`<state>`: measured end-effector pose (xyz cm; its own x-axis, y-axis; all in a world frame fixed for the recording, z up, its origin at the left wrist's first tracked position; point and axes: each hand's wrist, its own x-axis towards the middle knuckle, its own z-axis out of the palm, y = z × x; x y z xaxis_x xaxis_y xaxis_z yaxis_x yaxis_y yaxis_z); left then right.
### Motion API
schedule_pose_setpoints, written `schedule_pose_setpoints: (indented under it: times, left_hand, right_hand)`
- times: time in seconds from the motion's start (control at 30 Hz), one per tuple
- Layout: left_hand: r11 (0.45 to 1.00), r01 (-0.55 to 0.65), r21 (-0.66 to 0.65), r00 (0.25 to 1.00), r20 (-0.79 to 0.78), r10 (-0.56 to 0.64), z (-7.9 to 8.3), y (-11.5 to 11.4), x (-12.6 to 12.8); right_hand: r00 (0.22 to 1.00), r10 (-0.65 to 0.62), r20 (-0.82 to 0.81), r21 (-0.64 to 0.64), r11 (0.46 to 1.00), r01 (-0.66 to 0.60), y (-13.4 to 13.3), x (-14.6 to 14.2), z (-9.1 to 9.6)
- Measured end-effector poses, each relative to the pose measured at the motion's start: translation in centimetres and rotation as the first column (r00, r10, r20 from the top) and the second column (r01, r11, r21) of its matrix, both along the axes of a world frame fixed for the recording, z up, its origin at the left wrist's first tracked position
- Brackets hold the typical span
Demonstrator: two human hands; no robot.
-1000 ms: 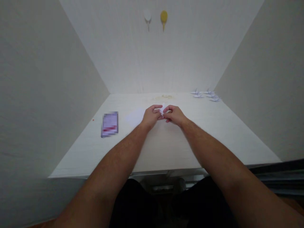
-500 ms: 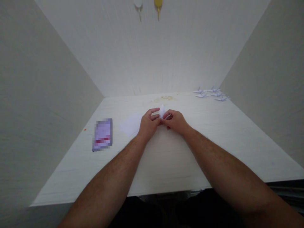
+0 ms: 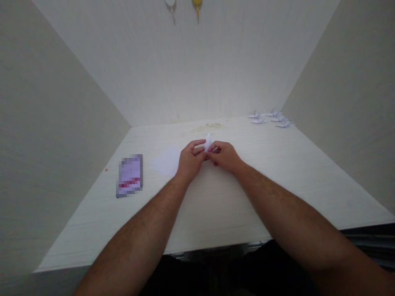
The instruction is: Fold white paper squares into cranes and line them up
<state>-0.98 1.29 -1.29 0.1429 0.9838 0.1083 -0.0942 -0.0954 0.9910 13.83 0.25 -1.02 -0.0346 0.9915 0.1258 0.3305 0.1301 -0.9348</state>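
A small piece of folded white paper (image 3: 208, 142) stands up between my two hands, over the middle of the table. My left hand (image 3: 191, 159) pinches its lower left side, with the index finger stretched out along it. From the right, my right hand (image 3: 224, 155) grips the lower part between thumb and fingers. The fingertips of both hands almost meet and hide the bottom of the paper. Beside my left hand, flat white paper sheets (image 3: 166, 161) lie on the table.
A pixelated purple, book-like item (image 3: 130, 176) lies at the left, near a tiny orange speck (image 3: 106, 169). Several folded paper cranes (image 3: 279, 119) rest at the back right corner. Walls enclose the table (image 3: 216, 213) on three sides. White and yellow hooks (image 3: 197, 9) hang on the back wall.
The view has shifted slightly, so everything sits a little further left. Both hands keep hold of the folded paper; the right fingers have closed slightly around its lower part.
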Motion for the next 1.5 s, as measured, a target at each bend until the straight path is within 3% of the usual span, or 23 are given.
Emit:
schedule_pose_setpoints:
  times: [0.3, 0.5, 0.8, 1.07, 1.27, 1.5]
  left_hand:
    - [0.999, -0.03, 0.02, 0.999, -0.038, 0.031, 0.29, -0.22, 0.16]
    - [1.0, -0.019, 0.015, 1.0, -0.016, 0.019, 0.25, -0.18, 0.17]
    - [0.999, -0.032, 0.016, 0.999, -0.011, 0.032, 0.46, -0.28, 0.27]
    - [0.998, -0.047, 0.046, 0.997, -0.055, 0.049, 0.36, -0.21, 0.26]
    - [0.99, -0.078, 0.117, 0.988, -0.127, 0.093, 0.07, -0.08, 0.21]
    - [0.985, -0.023, 0.169, 0.991, -0.128, 0.045, -0.41, 0.19, 0.08]
  right_hand:
    - [1.0, 0.003, -0.012, 0.011, 1.0, -0.003, -0.3, -0.13, 0.29]
    - [0.996, -0.048, 0.078, 0.033, 0.998, 0.046, -0.09, -0.31, 0.28]
    - [0.956, -0.149, 0.253, 0.255, 0.963, 0.083, 0.07, -0.45, -0.28]
    - [0.933, -0.163, 0.32, 0.427, 0.904, 0.011, 0.14, -0.43, -0.34]
    - [0.952, -0.144, 0.269, 0.365, 0.93, 0.038, 0.11, -0.34, -0.5]
    - [0.993, -0.081, 0.091, 0.165, 0.984, 0.065, 0.02, -0.33, -0.02]
